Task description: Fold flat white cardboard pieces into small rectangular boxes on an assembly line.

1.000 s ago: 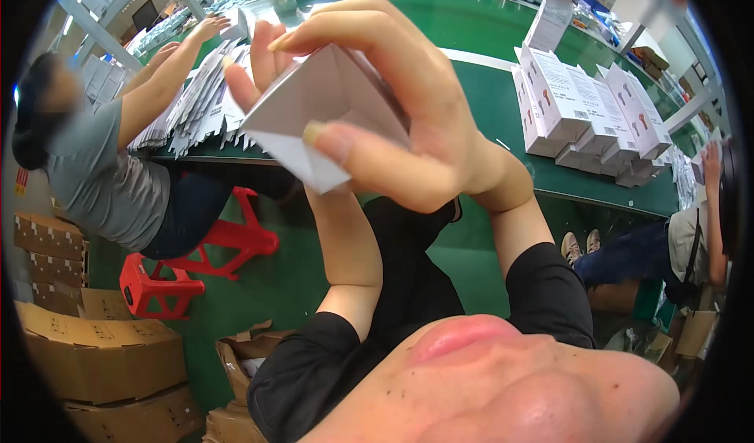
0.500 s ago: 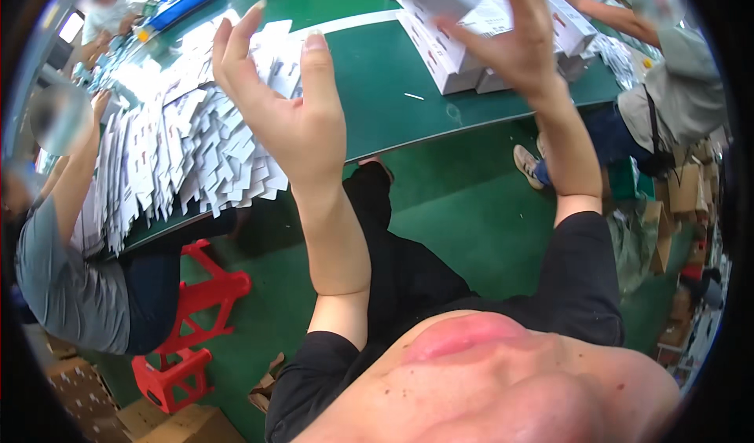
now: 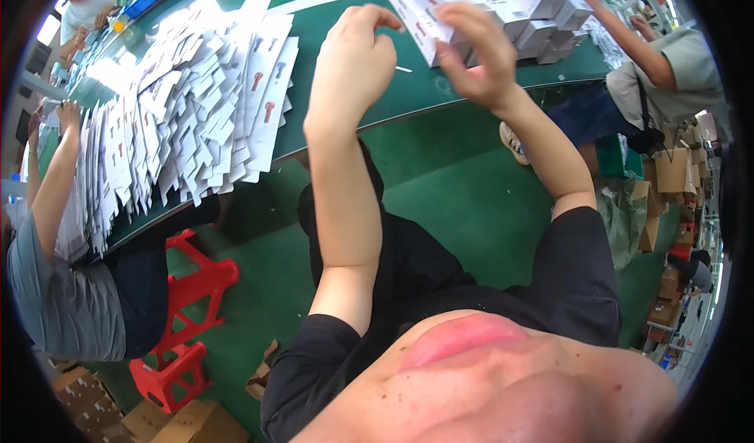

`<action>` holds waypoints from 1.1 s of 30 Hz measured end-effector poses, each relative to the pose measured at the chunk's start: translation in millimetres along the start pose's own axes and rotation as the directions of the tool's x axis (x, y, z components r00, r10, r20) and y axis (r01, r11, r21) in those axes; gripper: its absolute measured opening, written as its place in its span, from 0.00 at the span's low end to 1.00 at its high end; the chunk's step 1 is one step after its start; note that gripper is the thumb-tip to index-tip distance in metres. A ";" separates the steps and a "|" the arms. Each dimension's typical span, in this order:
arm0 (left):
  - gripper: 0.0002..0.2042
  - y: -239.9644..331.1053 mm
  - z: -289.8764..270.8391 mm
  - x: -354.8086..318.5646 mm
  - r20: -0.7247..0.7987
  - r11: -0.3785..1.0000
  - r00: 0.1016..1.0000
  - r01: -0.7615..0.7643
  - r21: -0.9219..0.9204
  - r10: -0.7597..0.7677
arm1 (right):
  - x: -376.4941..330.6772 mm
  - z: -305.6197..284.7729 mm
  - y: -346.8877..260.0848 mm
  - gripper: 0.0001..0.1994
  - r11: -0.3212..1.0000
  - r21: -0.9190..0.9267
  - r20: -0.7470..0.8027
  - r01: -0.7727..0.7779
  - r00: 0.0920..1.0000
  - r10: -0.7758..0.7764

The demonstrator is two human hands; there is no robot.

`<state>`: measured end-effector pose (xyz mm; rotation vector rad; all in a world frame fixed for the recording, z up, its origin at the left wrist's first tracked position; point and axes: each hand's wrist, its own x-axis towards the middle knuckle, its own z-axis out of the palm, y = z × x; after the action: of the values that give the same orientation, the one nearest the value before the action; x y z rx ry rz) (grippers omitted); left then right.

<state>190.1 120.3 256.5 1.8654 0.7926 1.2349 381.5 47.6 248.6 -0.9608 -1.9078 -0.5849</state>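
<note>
Seen from above, a person in a black shirt raises both bare hands over a green table. The right hand is half open, fingers spread and slightly blurred, empty, its fingertips just beside a row of folded white cartons stacked on the table. The cartons lie directly beyond that hand, their long sides running away toward the far right. The left hand is loosely curled, holds nothing, and sits farther from the cartons. Left of the cartons spreads a pile of flat white carton blanks, where a co-worker's arm reaches.
</note>
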 end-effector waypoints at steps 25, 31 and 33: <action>0.22 -35.1 -160.4 -1.6 -0.704 0.876 0.686 0.210 0.433 0.184 | -55.6 100.6 166.0 0.28 -0.187 0.813 0.309 -0.552 0.136 0.941; 0.37 -92.4 -209.8 53.8 -0.446 0.645 0.844 0.522 0.558 -0.297 | -48.1 113.5 173.6 0.27 -0.427 0.872 0.464 -0.241 0.124 0.877; 0.40 -85.6 -165.1 54.3 -0.307 0.508 0.788 0.589 0.629 -0.534 | -68.3 100.2 193.2 0.26 -0.511 0.851 0.525 -0.123 0.137 0.840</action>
<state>46.7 250.4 251.6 1.8360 1.9599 0.5809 507.6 205.9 143.4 -0.5692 -0.2298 1.1849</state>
